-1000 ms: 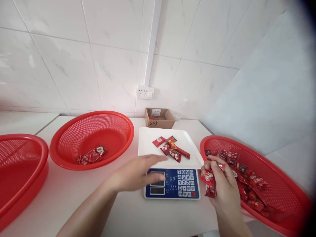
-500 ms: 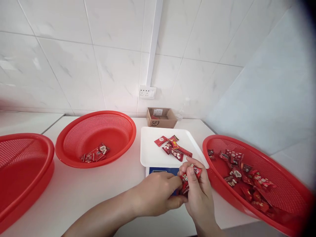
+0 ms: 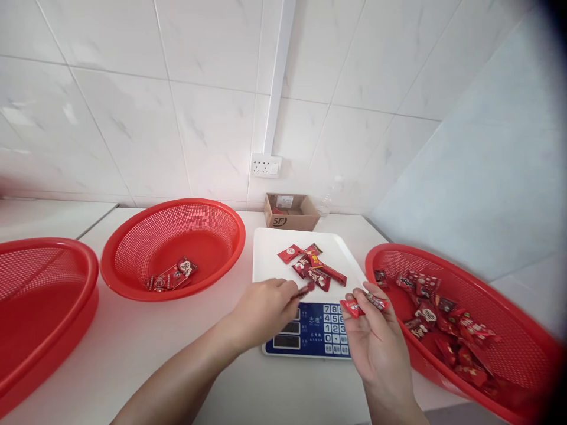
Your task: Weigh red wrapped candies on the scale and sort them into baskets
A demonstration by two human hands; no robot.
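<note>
My left hand (image 3: 264,310) pinches one red candy packet (image 3: 306,288) just over the front edge of the white scale tray (image 3: 270,268). Several red packets (image 3: 312,268) lie on that tray. My right hand (image 3: 375,345) is held palm up over the scale's blue keypad (image 3: 310,337), with red candy packets (image 3: 364,305) resting on its fingers. It is beside the right red basket (image 3: 509,366), which holds several more red packets (image 3: 443,330).
A red mesh basket (image 3: 212,215) at the centre left holds a few packets (image 3: 170,275). Another red basket (image 3: 44,307) sits at the far left. A small cardboard box (image 3: 290,212) and a wall socket (image 3: 266,166) are behind the scale.
My hands met over the keypad, and the left took a packet from the right. They have now parted, the left carrying its packet toward the tray.
</note>
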